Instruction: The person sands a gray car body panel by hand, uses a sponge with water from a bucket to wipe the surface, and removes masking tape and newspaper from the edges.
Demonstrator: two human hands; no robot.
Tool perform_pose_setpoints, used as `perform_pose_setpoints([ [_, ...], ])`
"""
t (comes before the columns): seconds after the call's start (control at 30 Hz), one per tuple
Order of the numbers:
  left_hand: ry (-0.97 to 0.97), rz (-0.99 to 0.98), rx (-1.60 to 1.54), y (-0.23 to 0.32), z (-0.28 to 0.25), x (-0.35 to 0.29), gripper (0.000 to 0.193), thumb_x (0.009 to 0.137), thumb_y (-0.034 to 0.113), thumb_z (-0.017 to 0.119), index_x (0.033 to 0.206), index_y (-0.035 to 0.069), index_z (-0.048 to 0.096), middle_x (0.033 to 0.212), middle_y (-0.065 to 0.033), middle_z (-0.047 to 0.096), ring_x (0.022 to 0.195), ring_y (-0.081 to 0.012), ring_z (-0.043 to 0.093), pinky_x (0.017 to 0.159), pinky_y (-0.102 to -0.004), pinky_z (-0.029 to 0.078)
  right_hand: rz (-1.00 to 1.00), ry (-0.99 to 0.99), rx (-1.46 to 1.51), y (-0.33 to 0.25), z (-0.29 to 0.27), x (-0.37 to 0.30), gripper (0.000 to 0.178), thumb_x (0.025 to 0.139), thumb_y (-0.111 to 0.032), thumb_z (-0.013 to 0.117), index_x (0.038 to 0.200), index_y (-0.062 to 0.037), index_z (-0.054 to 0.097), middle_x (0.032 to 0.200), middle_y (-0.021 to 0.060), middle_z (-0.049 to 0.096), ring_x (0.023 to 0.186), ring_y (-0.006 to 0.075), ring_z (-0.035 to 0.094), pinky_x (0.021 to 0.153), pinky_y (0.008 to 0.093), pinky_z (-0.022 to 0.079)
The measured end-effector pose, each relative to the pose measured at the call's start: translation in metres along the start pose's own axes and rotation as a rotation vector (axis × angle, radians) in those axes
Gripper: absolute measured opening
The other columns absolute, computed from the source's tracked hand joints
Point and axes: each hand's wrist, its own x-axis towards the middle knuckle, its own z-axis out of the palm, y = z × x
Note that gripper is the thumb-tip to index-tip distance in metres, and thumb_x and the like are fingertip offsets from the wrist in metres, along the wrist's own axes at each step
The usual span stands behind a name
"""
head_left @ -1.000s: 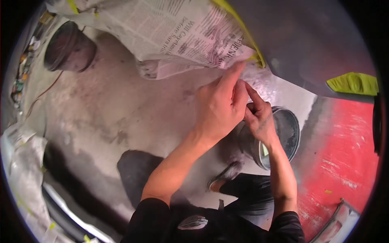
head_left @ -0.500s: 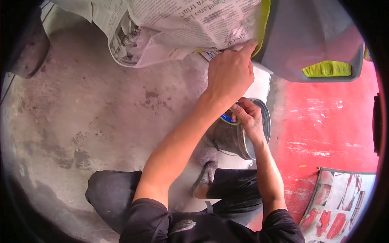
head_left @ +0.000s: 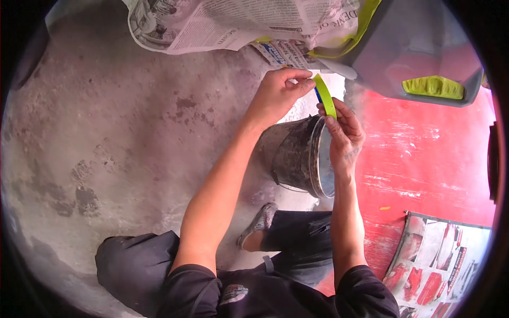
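A roll of yellow-green masking tape (head_left: 327, 98) with a blue inner core stands edge-up between my hands. My right hand (head_left: 345, 131) grips its lower end between thumb and fingers. At the roll's upper end, my left hand (head_left: 280, 96) is closed in a pinch, the thumb and fingertips meeting the tape's edge. Above them hang newspaper sheets (head_left: 238, 24), fixed along a grey panel (head_left: 408, 50) by a strip of the same yellow-green tape (head_left: 366, 26). More of this tape covers a small oblong area (head_left: 433, 87) on the panel.
A dirty dark bucket (head_left: 294, 156) lies tilted below my hands, its mouth toward the right. Beyond it is a worn red floor (head_left: 397, 153), with a printed sheet (head_left: 440, 259) at lower right. Stained concrete (head_left: 132, 132) spreads to the left. My bent legs (head_left: 297, 233) are below.
My left hand has let go of the tape strip at the newspaper's edge and come down to the roll. My right hand has raised the roll and turned it edge-up.
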Motion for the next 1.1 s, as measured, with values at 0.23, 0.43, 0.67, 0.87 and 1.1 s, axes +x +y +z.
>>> perform_pose_setpoints([
  [0.23, -0.038, -0.062, 0.012, -0.001, -0.007, 0.006, 0.028, 0.097, 0.021, 0.073, 0.118, 0.004, 0.076, 0.098, 0.0003, 0.074, 0.083, -0.0045, 0.062, 0.071, -0.0221, 0.049, -0.025, -0.058, -0.071, 0.018, -0.006, 0.007, 0.038, 0.092, -0.004, 0.068, 0.129, 0.004, 0.068, 0.106, 0.0104, 0.076, 0.109, 0.0147, 0.066, 0.113, 0.0349, 0.042],
  [0.43, -0.03, -0.035, -0.015, -0.009, -0.007, 0.013, 0.019, 0.094, 0.017, 0.074, 0.106, 0.001, 0.077, 0.091, 0.0002, 0.073, 0.078, -0.0059, 0.061, 0.068, -0.0228, 0.048, -0.033, -0.094, -0.145, 0.026, -0.016, 0.012, 0.037, 0.093, -0.007, 0.07, 0.129, 0.0017, 0.069, 0.102, 0.0078, 0.077, 0.107, 0.0132, 0.065, 0.121, 0.0379, 0.033],
  [0.67, 0.162, 0.288, 0.477, -0.007, 0.021, 0.019, 0.01, 0.091, 0.008, 0.07, 0.095, -0.001, 0.07, 0.087, -0.0065, 0.07, 0.074, -0.0185, 0.065, 0.067, -0.0344, 0.051, -0.071, -0.052, -0.378, 0.045, -0.014, 0.011, 0.033, 0.094, -0.018, 0.074, 0.119, 0.0023, 0.072, 0.092, 0.0074, 0.076, 0.09, 0.0128, 0.065, 0.085, 0.0306, 0.051],
  [0.87, 0.313, 0.712, 0.686, 0.014, 0.051, 0.019, 0.006, 0.091, 0.006, 0.069, 0.088, 0.005, 0.064, 0.084, -0.0081, 0.063, 0.07, -0.0294, 0.066, 0.062, -0.0393, 0.054, -0.049, 0.063, -0.346, 0.059, -0.017, 0.03, 0.035, 0.101, -0.03, 0.068, 0.105, 0.0043, 0.074, 0.086, 0.0082, 0.073, 0.08, 0.0138, 0.062, 0.076, 0.0312, 0.049],
  [1.1, 0.424, 0.913, 0.899, 0.033, 0.047, 0.05, 0.006, 0.087, 0.006, 0.073, 0.087, 0.006, 0.067, 0.079, -0.0059, 0.065, 0.064, -0.0286, 0.066, 0.056, -0.0387, 0.053, -0.06, 0.014, -0.117, 0.061, -0.001, 0.056, 0.038, 0.105, -0.029, 0.065, 0.092, 0.0056, 0.071, 0.079, 0.006, 0.069, 0.077, 0.0139, 0.061, 0.076, 0.0297, 0.049],
])
